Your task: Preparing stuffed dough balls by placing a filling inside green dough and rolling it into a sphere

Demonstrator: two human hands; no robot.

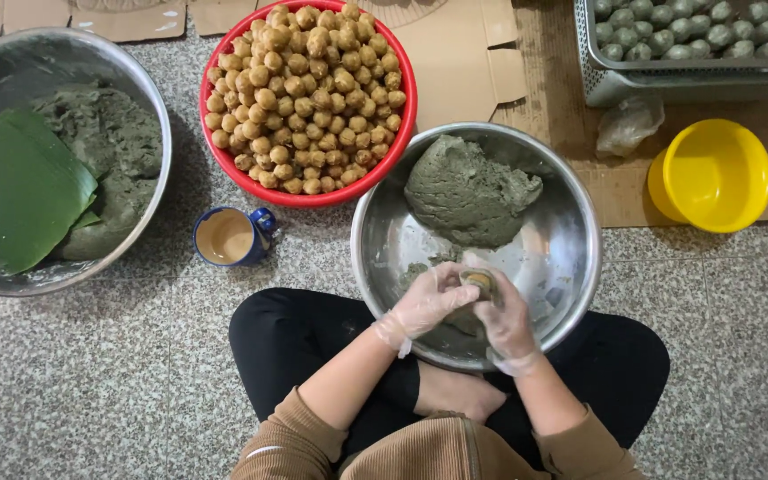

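Observation:
Both my hands wear thin clear gloves and meet over the near rim of a steel bowl (pixel 571 267). My left hand (pixel 428 302) and my right hand (pixel 507 322) together cup a small piece of grey-green dough (pixel 480 283) with a brown filling ball showing in its middle. A large lump of the same green dough (pixel 468 191) lies at the far side of the bowl. Just beyond it a red basin (pixel 402 133) holds a heap of several brown filling balls (pixel 308 98).
At the left a big steel bowl (pixel 148 98) holds more green dough under a banana leaf (pixel 15 191). A blue mug (pixel 228 236) stands beside it. A yellow bowl (pixel 713 176) and a grey crate (pixel 606 76) of finished green balls sit at the right on cardboard.

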